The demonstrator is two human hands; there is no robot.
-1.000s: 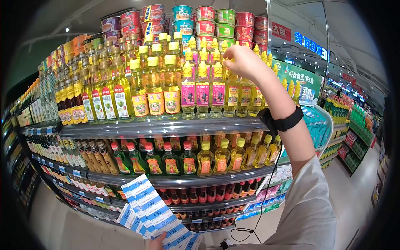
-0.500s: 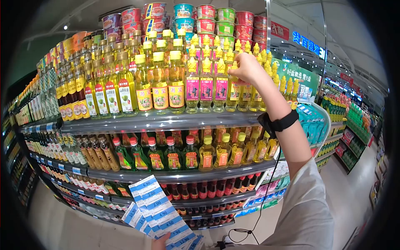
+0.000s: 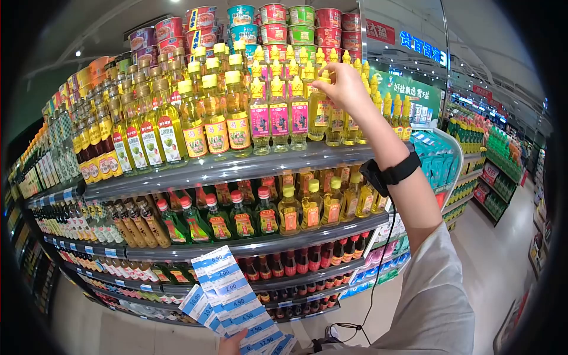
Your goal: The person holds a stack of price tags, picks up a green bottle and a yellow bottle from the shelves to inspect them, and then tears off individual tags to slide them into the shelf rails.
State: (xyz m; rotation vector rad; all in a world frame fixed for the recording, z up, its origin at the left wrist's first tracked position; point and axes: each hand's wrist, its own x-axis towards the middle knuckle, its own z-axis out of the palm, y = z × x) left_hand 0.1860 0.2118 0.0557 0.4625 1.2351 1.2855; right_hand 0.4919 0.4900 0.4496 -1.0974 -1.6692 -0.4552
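My right hand [image 3: 341, 89] reaches to the top shelf, its fingers closed round the neck of a yellow oil bottle [image 3: 320, 113], which looks slightly raised and tilted. Just left of it stand bottles with pink labels [image 3: 278, 120] and yellow caps. Low in the view, my left hand [image 3: 232, 343] grips a fan of blue-and-white price labels [image 3: 234, 293] with printed numbers. A black band [image 3: 397, 173] with a small device is round my right wrist.
Beside the pink-labelled bottles are other oil bottles [image 3: 214, 121]. Cup noodles [image 3: 274, 32] are stacked behind. Red-capped green bottles [image 3: 241, 222] fill the shelf below. A black cable [image 3: 378, 266] hangs down. An aisle [image 3: 473, 236] runs at the right.
The view has shifted, so the shelves appear lower at the left and further left. The oil bottle at my right hand now looks lifted and tilted. My left hand still holds the labels.
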